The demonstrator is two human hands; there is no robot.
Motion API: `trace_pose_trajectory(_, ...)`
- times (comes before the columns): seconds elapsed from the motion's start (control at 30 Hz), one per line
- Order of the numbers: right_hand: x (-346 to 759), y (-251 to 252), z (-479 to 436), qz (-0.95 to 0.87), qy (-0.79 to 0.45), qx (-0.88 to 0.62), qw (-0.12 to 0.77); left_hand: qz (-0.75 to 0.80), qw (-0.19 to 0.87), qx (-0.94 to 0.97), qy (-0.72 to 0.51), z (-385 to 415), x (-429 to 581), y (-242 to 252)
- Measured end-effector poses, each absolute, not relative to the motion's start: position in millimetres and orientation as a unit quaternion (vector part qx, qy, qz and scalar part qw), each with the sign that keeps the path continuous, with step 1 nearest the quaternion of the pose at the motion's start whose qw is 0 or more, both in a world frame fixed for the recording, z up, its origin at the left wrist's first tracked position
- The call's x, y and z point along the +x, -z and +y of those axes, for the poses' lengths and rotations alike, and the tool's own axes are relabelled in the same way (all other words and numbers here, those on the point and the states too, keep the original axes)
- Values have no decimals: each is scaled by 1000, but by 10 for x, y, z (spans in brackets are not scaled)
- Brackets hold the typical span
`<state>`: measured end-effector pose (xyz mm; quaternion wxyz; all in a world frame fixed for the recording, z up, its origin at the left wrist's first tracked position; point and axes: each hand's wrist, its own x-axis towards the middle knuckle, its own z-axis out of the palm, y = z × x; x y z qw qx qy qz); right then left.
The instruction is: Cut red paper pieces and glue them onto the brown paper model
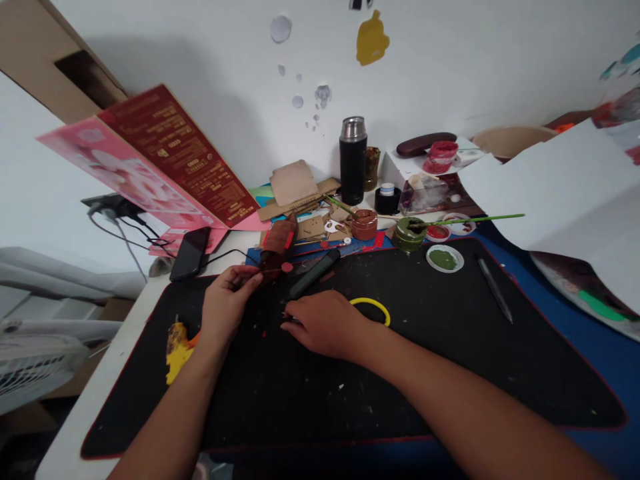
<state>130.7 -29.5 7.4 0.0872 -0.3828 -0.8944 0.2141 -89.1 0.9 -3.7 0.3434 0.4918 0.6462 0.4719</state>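
My left hand (229, 297) pinches a thin stick with a small red disc (287, 267) at its far end. Just behind it lies a reddish-brown, tube-like piece (276, 245) with bright red strips. My right hand (323, 323) is closed low over the black mat (400, 400), thumb and forefinger together; whatever they hold is too small and dark to name. Beyond that hand rests a dark, long-handled tool (314, 273), and a yellow ring (383, 310) lies partly behind its wrist. A yellow glue gun (177, 353) is left of my left forearm.
Open paint jars, one brown (364, 225) and one green (409, 235), stand at the back with brushes. Nearby are a lid of green paint (444, 259), a pen (494, 290), a black thermos (353, 163), cardboard scraps (294, 183) and a phone (190, 255).
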Motion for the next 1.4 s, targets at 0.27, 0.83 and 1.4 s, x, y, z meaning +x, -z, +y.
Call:
trace_pose_trajectory(0.27, 1305, -66, -292, -892, -216, -385, 97, 643, 347, 497, -467, 9, -914, 59)
trace_pose_trajectory(0.83, 1301, 15, -297, -884, -221, -387, 142, 647, 327, 513, -460, -4, -902, 50)
trace_pose_trajectory(1.4, 1294, -34, -229, -852, -266, -423, 156, 646, 329, 519, -453, -1, -908, 40)
